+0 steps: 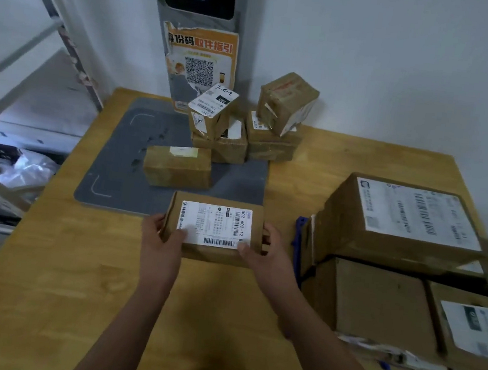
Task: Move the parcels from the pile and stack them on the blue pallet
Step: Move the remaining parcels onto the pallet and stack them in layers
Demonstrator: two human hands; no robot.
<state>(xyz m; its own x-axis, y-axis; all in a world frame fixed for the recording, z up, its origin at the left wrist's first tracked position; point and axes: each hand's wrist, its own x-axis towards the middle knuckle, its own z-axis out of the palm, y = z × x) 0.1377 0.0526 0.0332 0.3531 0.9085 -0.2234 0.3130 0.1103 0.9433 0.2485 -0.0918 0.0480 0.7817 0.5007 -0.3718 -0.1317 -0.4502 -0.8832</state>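
I hold a flat cardboard parcel (216, 227) with a white shipping label between both hands over the wooden table (57, 269). My left hand (160, 239) grips its left end and my right hand (262, 253) grips its right end, thumbs on top. The pile of small parcels (244, 123) sits at the back of a grey mat (123, 154), with one lone parcel (177, 166) in front of it. On the right, large parcels (398, 222) are stacked on the blue pallet (298, 243), of which only a corner shows.
A scanner stand with an orange poster (201, 62) rises behind the pile. Metal shelving (20, 71) and a bin of plastic bags (14, 169) stand on the left. A white wall lies behind the table.
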